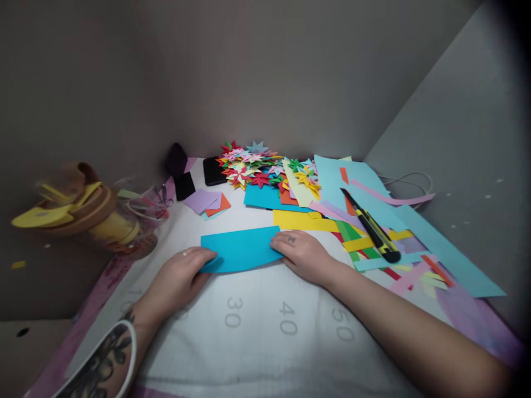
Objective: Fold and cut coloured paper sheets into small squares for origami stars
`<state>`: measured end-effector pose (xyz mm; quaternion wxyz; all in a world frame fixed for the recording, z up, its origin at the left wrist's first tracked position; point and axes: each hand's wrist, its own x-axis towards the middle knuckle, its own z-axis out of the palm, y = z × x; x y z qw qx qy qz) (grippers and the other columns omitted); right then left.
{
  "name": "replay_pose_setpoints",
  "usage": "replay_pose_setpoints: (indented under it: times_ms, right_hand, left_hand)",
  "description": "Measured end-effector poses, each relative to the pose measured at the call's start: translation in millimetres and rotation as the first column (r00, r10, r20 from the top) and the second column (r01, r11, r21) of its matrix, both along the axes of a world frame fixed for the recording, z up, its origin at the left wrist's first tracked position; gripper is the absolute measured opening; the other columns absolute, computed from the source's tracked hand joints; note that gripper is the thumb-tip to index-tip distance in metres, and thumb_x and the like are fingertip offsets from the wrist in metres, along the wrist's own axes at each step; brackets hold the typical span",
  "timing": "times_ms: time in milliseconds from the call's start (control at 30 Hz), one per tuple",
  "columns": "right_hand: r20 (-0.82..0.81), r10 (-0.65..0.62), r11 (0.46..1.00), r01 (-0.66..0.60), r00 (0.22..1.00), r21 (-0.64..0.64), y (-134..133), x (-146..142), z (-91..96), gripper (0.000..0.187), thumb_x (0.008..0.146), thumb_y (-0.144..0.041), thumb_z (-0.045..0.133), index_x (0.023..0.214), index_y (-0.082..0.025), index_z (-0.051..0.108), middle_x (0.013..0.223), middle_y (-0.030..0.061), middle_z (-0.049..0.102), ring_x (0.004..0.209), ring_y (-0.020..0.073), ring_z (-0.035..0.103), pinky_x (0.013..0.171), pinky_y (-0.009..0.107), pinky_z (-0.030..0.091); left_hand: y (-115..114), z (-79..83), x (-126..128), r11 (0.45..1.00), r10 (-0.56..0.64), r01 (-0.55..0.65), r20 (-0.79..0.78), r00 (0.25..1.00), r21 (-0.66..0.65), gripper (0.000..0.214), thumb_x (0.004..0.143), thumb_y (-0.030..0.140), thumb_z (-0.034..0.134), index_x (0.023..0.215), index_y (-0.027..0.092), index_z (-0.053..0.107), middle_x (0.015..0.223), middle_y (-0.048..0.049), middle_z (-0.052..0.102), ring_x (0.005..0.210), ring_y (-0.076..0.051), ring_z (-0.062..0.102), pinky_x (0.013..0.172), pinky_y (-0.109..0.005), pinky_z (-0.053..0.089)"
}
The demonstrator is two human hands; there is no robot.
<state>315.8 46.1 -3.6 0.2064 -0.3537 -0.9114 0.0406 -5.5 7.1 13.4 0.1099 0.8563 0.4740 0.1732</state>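
A strip of blue paper (243, 249) lies across the middle of the white mat, its lower edge bowed slightly up. My left hand (178, 271) grips its left end, thumb below and fingers on top. At the opposite end, my right hand (302, 254) pinches the paper's right edge, fingertips over it. Beyond the strip rest small purple paper squares (202, 200) with an orange square (219, 204) beside them. To the right of my right hand, a yellow and black utility knife (373, 229) lies on paper scraps (365, 249).
Folded paper stars (253, 166) are heaped at the back, beside a black phone-like object (214, 171). A cup with a brown and yellow lid (120, 221) stands at left. Large light-blue sheets (448, 243) cover the right side. Grey walls (265, 77) enclose the back and sides.
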Motion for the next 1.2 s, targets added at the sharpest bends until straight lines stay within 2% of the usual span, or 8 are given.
replay_pose_setpoints:
  times_ms: [100, 200, 300, 400, 533, 633, 800, 1200]
  right_hand:
    - [0.081, 0.011, 0.997, -0.017, 0.997, 0.072, -9, -11, -0.3, 0.032, 0.090, -0.013, 0.046, 0.115, -0.020, 0.065, 0.112, 0.0136, 0.069, 0.103, 0.0268, 0.062, 0.085, 0.044, 0.048]
    - [0.069, 0.007, 0.998, -0.011, 0.998, 0.063, -12, -17, -2.7, 0.028, 0.092, -0.016, 0.046, 0.111, -0.020, 0.067, 0.113, 0.0131, 0.068, 0.101, 0.0269, 0.061, 0.083, 0.044, 0.050]
    - [-0.058, -0.030, 0.999, 0.027, 0.998, -0.040, -11, -13, -5.1, 0.024, 0.091, -0.017, 0.048, 0.098, -0.022, 0.070, 0.105, 0.0096, 0.071, 0.097, 0.0242, 0.060, 0.082, 0.041, 0.051]
    - [-0.194, -0.096, 0.984, 0.063, 0.976, -0.167, -7, -7, -5.6, 0.018, 0.090, -0.020, 0.053, 0.087, -0.023, 0.070, 0.096, 0.0072, 0.070, 0.093, 0.0226, 0.060, 0.083, 0.041, 0.049]
    - [-0.263, -0.211, 0.945, 0.128, 0.941, -0.302, 0, -4, -3.2, 0.018, 0.087, -0.022, 0.055, 0.074, -0.022, 0.067, 0.084, 0.0051, 0.066, 0.084, 0.0208, 0.060, 0.079, 0.038, 0.047]
    - [-0.255, -0.283, 0.916, 0.182, 0.925, -0.357, 4, -5, -2.5, 0.022, 0.087, -0.023, 0.053, 0.068, -0.021, 0.064, 0.081, 0.0047, 0.063, 0.083, 0.0205, 0.058, 0.077, 0.037, 0.045]
    - [-0.181, -0.330, 0.901, 0.252, 0.927, -0.352, 11, -6, -4.7, 0.024, 0.087, -0.022, 0.050, 0.066, -0.020, 0.062, 0.080, 0.0050, 0.059, 0.083, 0.0208, 0.056, 0.077, 0.036, 0.044]
    - [0.000, -0.386, 0.877, 0.367, 0.922, -0.310, 11, -7, -0.8, 0.025, 0.084, -0.025, 0.054, 0.060, -0.021, 0.053, 0.080, 0.0040, 0.054, 0.080, 0.0197, 0.053, 0.071, 0.033, 0.040]
  left_hand:
    - [-1, -5.6, 9, 0.996, -0.080, 0.083, -0.058, 0.995, 0.043, 0.032, 0.089, 0.023, 0.049, 0.117, 0.026, 0.063, 0.117, -0.0068, 0.068, 0.110, -0.025, 0.060, 0.095, -0.043, 0.046]
    - [2, -9.5, 11, 0.993, -0.103, 0.104, -0.021, 0.994, 0.054, 0.028, 0.092, 0.026, 0.048, 0.112, 0.025, 0.068, 0.117, -0.0069, 0.068, 0.111, -0.025, 0.060, 0.094, -0.042, 0.047]
    - [3, -10.5, 5, 0.999, -0.039, 0.036, 0.098, 0.994, 0.027, 0.022, 0.090, 0.031, 0.053, 0.097, 0.023, 0.073, 0.106, -0.0072, 0.072, 0.101, -0.022, 0.063, 0.092, -0.038, 0.048]
    - [3, -8.2, 0, 0.997, 0.064, -0.054, 0.190, 0.980, -0.054, 0.023, 0.087, 0.036, 0.055, 0.084, 0.023, 0.074, 0.097, -0.0058, 0.073, 0.094, -0.021, 0.063, 0.087, -0.037, 0.048]
    - [8, -4.0, 1, 0.963, 0.234, -0.192, 0.235, 0.943, -0.189, 0.031, 0.084, 0.043, 0.053, 0.069, 0.022, 0.071, 0.087, -0.0050, 0.070, 0.086, -0.021, 0.061, 0.081, -0.035, 0.047]
    - [13, -2.0, 3, 0.939, 0.298, -0.254, 0.183, 0.937, -0.230, 0.037, 0.083, 0.046, 0.051, 0.060, 0.021, 0.065, 0.078, -0.0040, 0.067, 0.078, -0.020, 0.059, 0.077, -0.034, 0.044]
    - [18, -2.8, 4, 0.914, 0.360, -0.326, 0.113, 0.926, -0.242, 0.041, 0.082, 0.049, 0.049, 0.053, 0.021, 0.056, 0.073, -0.0031, 0.064, 0.075, -0.020, 0.057, 0.073, -0.032, 0.041]
    - [23, -7.4, 4, 0.888, 0.431, -0.416, 0.039, 0.901, -0.196, 0.040, 0.080, 0.054, 0.050, 0.056, 0.022, 0.053, 0.069, -0.0028, 0.061, 0.072, -0.021, 0.055, 0.066, -0.032, 0.038]
